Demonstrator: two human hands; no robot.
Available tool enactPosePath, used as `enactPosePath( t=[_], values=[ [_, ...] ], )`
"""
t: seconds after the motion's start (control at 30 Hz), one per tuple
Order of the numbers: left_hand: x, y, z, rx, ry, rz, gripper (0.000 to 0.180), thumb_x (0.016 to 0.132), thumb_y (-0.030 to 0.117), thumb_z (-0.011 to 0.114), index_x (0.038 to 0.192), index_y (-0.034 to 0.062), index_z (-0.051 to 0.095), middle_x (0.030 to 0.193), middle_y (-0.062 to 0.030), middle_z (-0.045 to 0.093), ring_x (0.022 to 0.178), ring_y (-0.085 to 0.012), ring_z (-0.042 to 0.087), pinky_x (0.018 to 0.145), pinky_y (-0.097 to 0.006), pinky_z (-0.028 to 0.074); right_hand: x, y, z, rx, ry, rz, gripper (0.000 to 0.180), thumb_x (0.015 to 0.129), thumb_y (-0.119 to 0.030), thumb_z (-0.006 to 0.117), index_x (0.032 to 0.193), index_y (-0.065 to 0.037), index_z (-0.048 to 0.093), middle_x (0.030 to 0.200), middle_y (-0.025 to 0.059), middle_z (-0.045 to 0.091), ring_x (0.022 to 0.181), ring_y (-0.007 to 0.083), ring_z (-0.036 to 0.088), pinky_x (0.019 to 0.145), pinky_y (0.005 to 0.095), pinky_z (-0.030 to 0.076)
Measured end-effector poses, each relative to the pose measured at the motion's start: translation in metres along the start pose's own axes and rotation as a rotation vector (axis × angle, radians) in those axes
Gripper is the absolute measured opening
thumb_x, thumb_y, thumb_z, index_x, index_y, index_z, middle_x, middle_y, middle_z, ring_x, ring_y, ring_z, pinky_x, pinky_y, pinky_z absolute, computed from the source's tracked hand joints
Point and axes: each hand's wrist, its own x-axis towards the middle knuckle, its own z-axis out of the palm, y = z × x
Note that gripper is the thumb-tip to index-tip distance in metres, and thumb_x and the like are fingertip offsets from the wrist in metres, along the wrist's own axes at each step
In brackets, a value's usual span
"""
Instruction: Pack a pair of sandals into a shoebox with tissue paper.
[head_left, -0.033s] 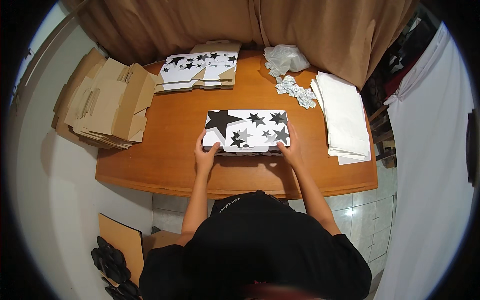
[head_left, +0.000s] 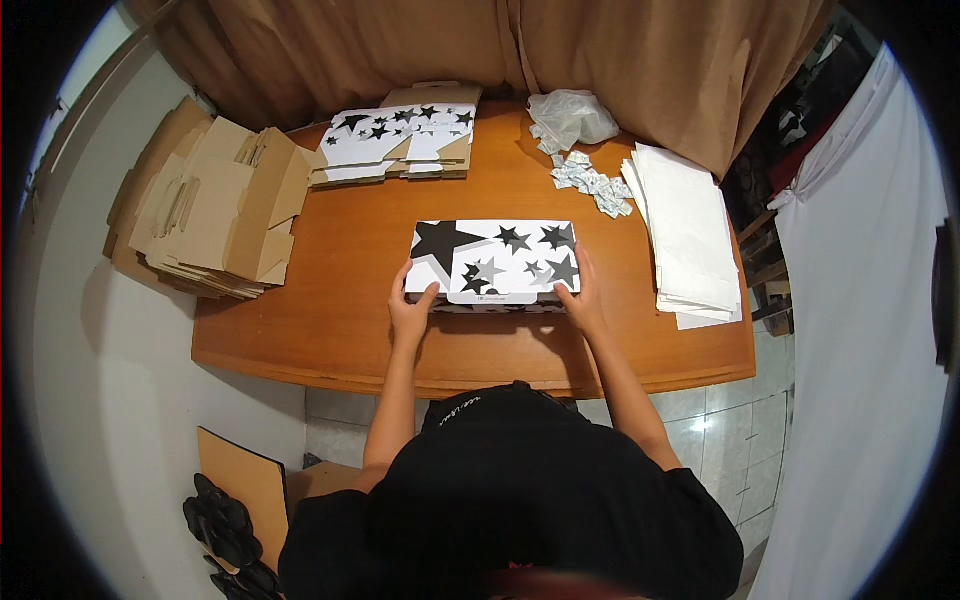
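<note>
A white cardboard box (head_left: 510,258) printed with black and grey stars lies in the middle of the wooden table (head_left: 340,290). Its lid is down, and a front flap (head_left: 492,298) overlaps the near side. My left hand (head_left: 410,308) grips the box at its near left corner, thumb on the front edge and fingers along the side. At the near right corner my right hand (head_left: 582,300) holds it the same way. The undersides of the fingers and whatever is inside the box are hidden.
Flat brown cardboard pieces (head_left: 195,205) are stacked at the left. Flattened star-printed boxes (head_left: 400,135) lie at the back. A clear plastic bag (head_left: 575,118) and small white packets (head_left: 590,183) sit back right, beside white paper sheets (head_left: 690,235). A brown curtain (head_left: 400,45) hangs behind.
</note>
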Motion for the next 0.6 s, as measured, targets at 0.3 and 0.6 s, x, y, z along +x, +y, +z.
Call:
enactPosePath(
  t=[0.3,0.6],
  values=[
    [0.017,0.010,0.002,-0.166,0.063,-0.180,0.038,0.084,0.003,0.056,0.120,-0.0048,0.046,0.114,-0.0158,0.055,0.102,-0.0183,0.053,0.088,-0.028,0.042,0.001,0.000,0.004,0.055,0.099,-0.001,0.065,0.074,-0.026,0.064,0.127,0.003,0.039,0.131,0.0226,0.039,0.121,0.0329,0.039,0.100,0.0379,0.030],
    [0.023,0.020,-0.002,-0.296,0.045,-0.308,0.042,0.084,0.002,0.057,0.121,0.0016,0.038,0.106,-0.0177,0.057,0.096,-0.0179,0.056,0.081,-0.028,0.046,0.000,0.003,0.010,0.176,0.148,0.001,0.069,0.075,-0.047,0.065,0.120,0.002,0.047,0.129,0.0224,0.043,0.120,0.0314,0.042,0.098,0.0372,0.033]
  ],
)
